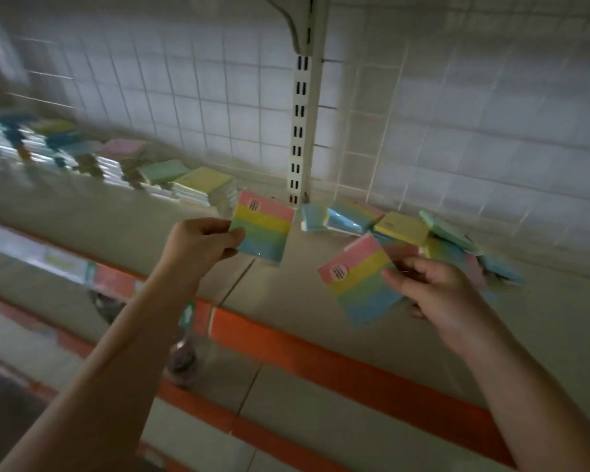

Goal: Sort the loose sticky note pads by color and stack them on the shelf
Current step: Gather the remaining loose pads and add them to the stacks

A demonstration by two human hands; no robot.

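Left hand (201,245) pinches one striped pad (264,228); right hand (433,294) pinches another striped pad (358,279). Sorted row (171,175) lies left of upright post (300,131); left hand nearer.

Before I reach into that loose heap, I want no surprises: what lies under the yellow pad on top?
The yellow pad rests on blue pads and a pale yellow one. Whatever lies directly beneath its middle is covered.

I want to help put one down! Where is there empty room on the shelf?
Bare beige shelf lies in front of the neat row of pastel sticky pad stacks on the left, back from the orange shelf edge strip. There is also room between both striped pads. It is crowded at the loose pile of pastel pads on the right.
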